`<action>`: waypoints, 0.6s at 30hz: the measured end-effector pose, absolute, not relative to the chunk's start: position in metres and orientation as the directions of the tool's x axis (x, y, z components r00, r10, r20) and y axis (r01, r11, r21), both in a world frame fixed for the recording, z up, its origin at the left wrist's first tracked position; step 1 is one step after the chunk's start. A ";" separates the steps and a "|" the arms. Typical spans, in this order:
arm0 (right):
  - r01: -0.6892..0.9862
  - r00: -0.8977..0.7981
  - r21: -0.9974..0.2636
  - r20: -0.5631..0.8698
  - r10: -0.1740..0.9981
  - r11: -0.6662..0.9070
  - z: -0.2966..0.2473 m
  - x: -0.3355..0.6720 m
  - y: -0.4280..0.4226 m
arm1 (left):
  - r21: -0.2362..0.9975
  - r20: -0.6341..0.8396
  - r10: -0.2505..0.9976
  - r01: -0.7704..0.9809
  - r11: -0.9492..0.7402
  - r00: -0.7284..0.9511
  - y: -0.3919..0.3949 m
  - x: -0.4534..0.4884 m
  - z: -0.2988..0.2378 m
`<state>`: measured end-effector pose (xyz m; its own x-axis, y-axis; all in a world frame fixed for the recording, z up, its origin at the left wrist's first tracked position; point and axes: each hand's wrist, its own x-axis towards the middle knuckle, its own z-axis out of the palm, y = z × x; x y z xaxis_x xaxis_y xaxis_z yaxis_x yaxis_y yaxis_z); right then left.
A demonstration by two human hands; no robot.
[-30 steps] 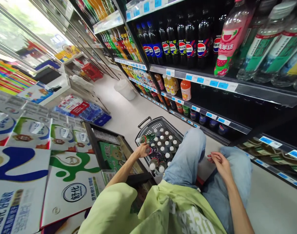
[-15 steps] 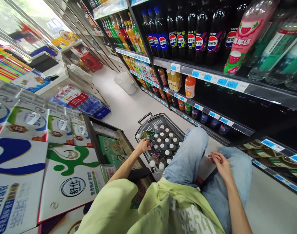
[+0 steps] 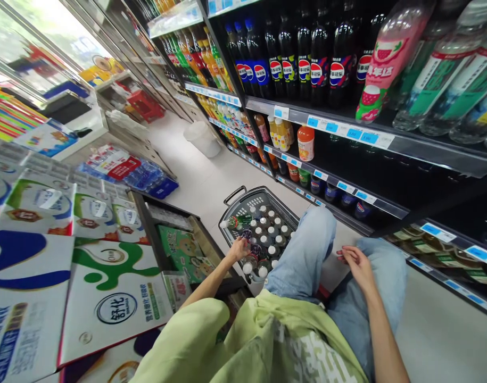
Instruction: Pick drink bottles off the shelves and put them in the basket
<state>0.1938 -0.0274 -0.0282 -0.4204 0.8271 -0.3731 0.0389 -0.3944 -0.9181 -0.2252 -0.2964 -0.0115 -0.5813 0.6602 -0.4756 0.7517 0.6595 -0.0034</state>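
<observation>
Looks partway done, with bottles (image 3: 272, 231) crowding the basket (image 3: 253, 201), cannot tell grip in left hand (image 3: 239, 249), holds nothing in loose right hand (image 3: 357, 264).

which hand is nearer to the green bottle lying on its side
Left. The left hand is at the basket, just short of the green bottle; the right hand is farther off, by the right knee.

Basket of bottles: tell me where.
In the head view, the basket stands on the floor near the centre, left hand over its left side, knee at its right.
</observation>
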 end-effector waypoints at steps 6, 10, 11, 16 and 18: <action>0.050 -0.448 -0.927 -0.354 0.821 -0.372 -0.029 0.193 -0.026 | -0.029 -0.521 0.648 0.770 0.637 -0.555 -0.277 -0.224 0.020; 0.059 -0.459 -0.935 -0.337 0.822 -0.351 -0.027 0.187 -0.027 | 0.009 -0.441 0.751 0.835 0.551 -0.491 -0.242 -0.206 0.046; 0.053 -0.459 -0.937 -0.329 0.825 -0.344 -0.026 0.184 -0.027 | 0.038 -0.399 0.790 0.853 0.521 -0.465 -0.228 -0.199 0.052; 0.037 -0.462 -0.952 -0.287 0.839 -0.305 -0.025 0.170 -0.027 | 0.274 0.074 0.971 0.941 0.200 -0.228 -0.130 -0.147 0.077; 0.029 -0.453 -0.953 -0.282 0.846 -0.302 -0.026 0.166 -0.026 | 0.317 0.157 0.974 0.942 0.108 -0.164 -0.083 -0.121 0.084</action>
